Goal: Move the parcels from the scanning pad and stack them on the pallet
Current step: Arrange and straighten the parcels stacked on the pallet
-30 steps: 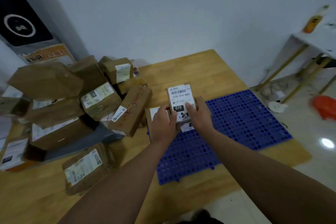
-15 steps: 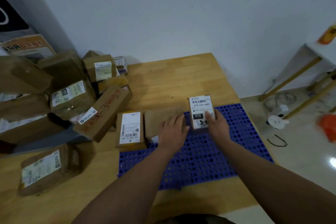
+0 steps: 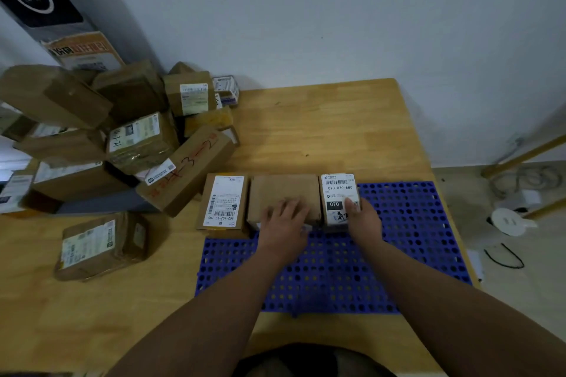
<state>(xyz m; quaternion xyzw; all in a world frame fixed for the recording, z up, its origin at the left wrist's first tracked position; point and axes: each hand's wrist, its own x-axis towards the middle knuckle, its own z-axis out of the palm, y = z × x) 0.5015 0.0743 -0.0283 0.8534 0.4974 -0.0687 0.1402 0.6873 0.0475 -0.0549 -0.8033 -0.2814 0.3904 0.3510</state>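
Observation:
A blue perforated pallet [image 3: 337, 269] lies on the wooden table [image 3: 321, 131]. Three parcels stand in a row along its far edge. At the left is a brown one with a white label [image 3: 225, 202], then a plain brown parcel [image 3: 284, 190], then a small white-labelled parcel marked 070 [image 3: 337, 190]. My left hand [image 3: 283, 223] rests flat on the plain brown parcel, fingers spread. My right hand [image 3: 363, 220] holds the small parcel at its near right corner, thumb on the label.
A loose pile of brown parcels [image 3: 141, 144] covers a grey scanning pad [image 3: 101, 203] at the left. One more parcel [image 3: 98, 245] lies alone near the front left. To the right of the table are the floor, cables and a white disc [image 3: 508, 220].
Both hands carried the small 070 parcel to the right and set it down on the pallet beside the brown parcel. My left hand let go and moved onto the brown parcel.

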